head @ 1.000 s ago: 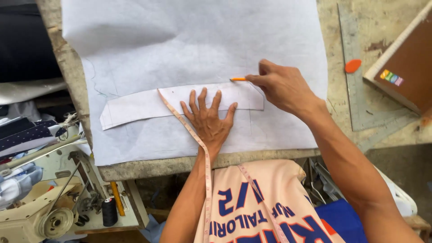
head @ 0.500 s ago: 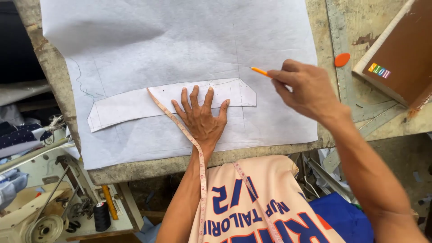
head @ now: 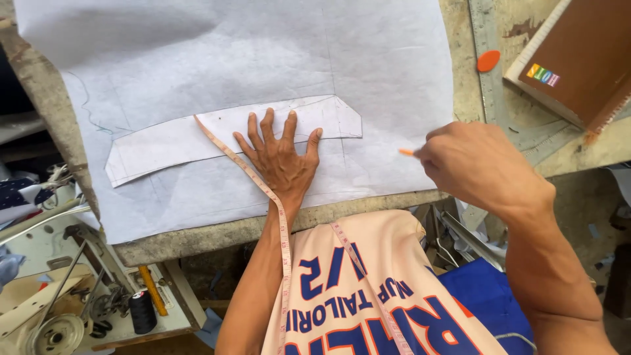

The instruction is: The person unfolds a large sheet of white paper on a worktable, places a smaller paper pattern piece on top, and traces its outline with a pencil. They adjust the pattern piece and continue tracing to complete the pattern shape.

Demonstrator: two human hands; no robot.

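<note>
From the head camera, the left hand (head: 281, 158) lies flat and fully open, fingers spread, pressing down on a long curved paper pattern (head: 223, 135) that sits on a large sheet of grey cloth (head: 263, 59); the spread palm looks meant to keep the pattern from sliding on the cloth, and it grips nothing. A tape measure (head: 253, 177) runs just beside this hand on its outer side, crossing the pattern and trailing down along the forearm off the table edge (head: 197, 240). The right hand (head: 476, 164) hovers to the right of the pattern's end, closed around a small orange piece of chalk (head: 407, 152) whose tip points toward the left hand, clear of the pattern and seemingly just above the cloth. Beyond the right hand lie a ruler (head: 486, 85), another orange chalk piece (head: 488, 60) and a brown box (head: 578, 59).
</note>
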